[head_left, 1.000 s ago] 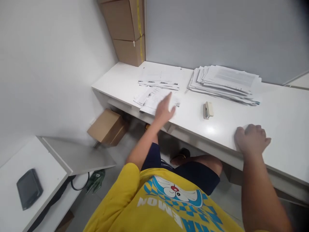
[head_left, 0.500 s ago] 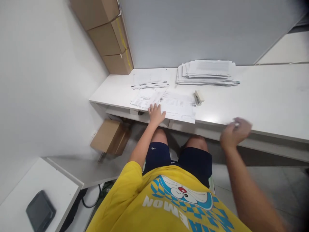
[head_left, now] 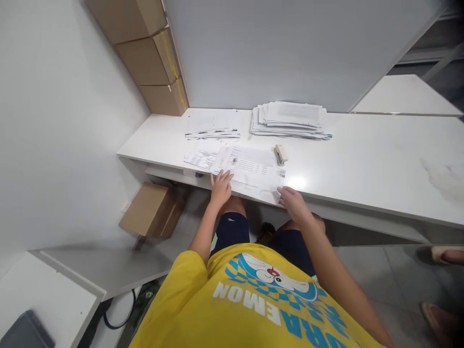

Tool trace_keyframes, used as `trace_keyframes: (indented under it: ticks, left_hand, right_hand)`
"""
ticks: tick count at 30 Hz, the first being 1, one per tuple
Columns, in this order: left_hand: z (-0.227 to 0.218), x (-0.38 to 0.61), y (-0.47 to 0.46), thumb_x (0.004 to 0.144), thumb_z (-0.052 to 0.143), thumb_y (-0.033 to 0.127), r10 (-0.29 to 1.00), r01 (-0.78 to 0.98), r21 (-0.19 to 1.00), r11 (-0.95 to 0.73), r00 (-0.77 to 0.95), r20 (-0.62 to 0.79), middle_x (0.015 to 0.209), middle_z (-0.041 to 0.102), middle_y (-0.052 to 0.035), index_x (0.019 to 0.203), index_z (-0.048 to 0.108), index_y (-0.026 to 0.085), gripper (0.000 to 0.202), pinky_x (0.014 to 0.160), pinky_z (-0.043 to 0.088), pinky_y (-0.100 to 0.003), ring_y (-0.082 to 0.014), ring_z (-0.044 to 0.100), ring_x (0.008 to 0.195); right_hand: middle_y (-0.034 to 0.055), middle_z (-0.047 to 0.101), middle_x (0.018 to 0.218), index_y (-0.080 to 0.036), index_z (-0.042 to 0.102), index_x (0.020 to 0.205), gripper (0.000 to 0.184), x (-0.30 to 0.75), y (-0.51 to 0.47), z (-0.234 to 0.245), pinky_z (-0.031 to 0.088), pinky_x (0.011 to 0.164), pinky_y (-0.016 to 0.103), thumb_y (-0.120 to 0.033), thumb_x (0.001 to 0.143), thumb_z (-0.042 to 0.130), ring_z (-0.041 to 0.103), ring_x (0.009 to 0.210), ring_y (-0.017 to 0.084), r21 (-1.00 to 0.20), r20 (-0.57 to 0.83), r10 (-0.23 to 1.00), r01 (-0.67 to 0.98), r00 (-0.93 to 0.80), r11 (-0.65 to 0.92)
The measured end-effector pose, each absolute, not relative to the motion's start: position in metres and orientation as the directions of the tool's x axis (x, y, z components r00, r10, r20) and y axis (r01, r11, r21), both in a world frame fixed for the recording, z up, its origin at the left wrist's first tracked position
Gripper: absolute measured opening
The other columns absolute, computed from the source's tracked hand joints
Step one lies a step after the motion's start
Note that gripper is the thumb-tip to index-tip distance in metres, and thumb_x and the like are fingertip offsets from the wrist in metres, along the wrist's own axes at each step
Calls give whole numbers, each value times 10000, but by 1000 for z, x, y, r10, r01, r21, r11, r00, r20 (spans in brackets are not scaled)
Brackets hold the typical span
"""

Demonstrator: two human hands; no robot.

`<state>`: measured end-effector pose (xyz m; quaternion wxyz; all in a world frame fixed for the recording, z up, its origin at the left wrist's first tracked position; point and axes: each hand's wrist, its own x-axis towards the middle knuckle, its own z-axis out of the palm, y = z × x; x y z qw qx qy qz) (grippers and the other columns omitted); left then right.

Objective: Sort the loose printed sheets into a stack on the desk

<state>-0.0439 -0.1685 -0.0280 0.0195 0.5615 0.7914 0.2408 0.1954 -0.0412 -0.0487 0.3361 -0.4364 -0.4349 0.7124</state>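
Note:
My left hand (head_left: 221,188) lies open on the front edge of a printed sheet of paper (head_left: 253,170), its fingers spread. At the sheet's right front corner, my right hand (head_left: 293,203) has thumb and fingers closed on the paper's edge. The sheet overhangs the desk's front edge a little and bears a faint round stamp. More printed papers (head_left: 200,157) lie partly under it on the left. Just behind its right end stands a white stapler (head_left: 280,154).
Behind are a low stack of papers (head_left: 212,122) and a thicker one (head_left: 290,118) on the white desk (head_left: 369,164). Cardboard boxes (head_left: 163,99) are piled at the back left, another box (head_left: 145,208) is below. Another person's feet (head_left: 451,255) show at the right.
My right hand has come in from the right to the sheet's right corner. My left hand stays on the paper. The view has shifted to the right.

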Motion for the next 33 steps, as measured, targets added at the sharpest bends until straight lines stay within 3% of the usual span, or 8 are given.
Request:
trace_keyframes:
  ticks: [4,7,11,14,17,20,26,33]
  left_hand:
    - [-23,-55,-174,904,356,80,903,879,411,240,-358,239,1427,590,11,1316,590,272,511,1274,7,-527,-167,428,1420]
    - [-15,-65,-165,927,326,95,901,890,389,240,-353,252,1427,591,7,1351,569,269,518,1284,70,-466,-149,486,1369]
    - [-7,-72,-143,985,362,260,894,892,322,317,-395,213,1574,409,-81,1461,469,171,496,1272,135,-480,-234,317,1495]
    - [-9,-75,-136,991,384,323,919,911,276,307,-360,164,1573,397,-129,1460,462,118,518,1265,126,-519,-272,290,1506]
    - [-12,-80,-146,975,365,220,950,945,258,202,-253,184,1552,444,-77,1424,511,156,477,1275,135,-465,-215,309,1500]
    - [-10,-92,-161,897,352,73,981,962,262,80,-123,153,1544,459,-10,1405,534,214,557,1278,148,-428,-157,289,1505]
    - [-3,-114,-171,811,344,-11,998,947,319,-43,24,65,1533,468,39,1411,537,259,685,1274,157,-443,-149,268,1513]
    - [-8,-117,-170,737,313,-47,993,880,475,-28,-31,116,1317,666,74,1068,725,275,618,1272,169,-458,-112,354,1470]
  right_hand:
    - [48,758,907,-203,697,840,290,166,-51,-45,606,695,281,-241,571,799,711,816,196,-869,-379,880,-217,-285,-445]
    - [50,766,928,-202,704,827,269,162,-58,-48,617,745,309,-220,569,779,719,830,208,-859,-375,898,-276,-232,-430]
    - [52,770,936,-193,717,847,302,173,-61,-52,615,793,344,-258,560,787,723,841,227,-869,-356,914,-292,-193,-400]
    - [53,770,933,-192,712,872,341,178,-64,-58,612,814,374,-281,555,799,722,874,247,-863,-369,917,-308,-153,-400]
    - [53,768,931,-191,696,897,365,177,-69,-64,611,817,398,-297,566,806,721,881,257,-856,-392,910,-309,-138,-415]
    - [57,764,970,-190,686,951,390,173,-73,-67,603,845,403,-306,597,805,716,923,255,-863,-376,916,-305,-142,-402]
    - [71,753,1048,-185,691,1011,423,163,-75,-70,593,894,414,-284,613,794,704,994,261,-855,-376,915,-327,-145,-403]
    - [54,753,1033,-202,674,1036,421,156,-77,-78,625,833,396,-298,640,782,718,956,252,-845,-419,901,-315,-112,-432]
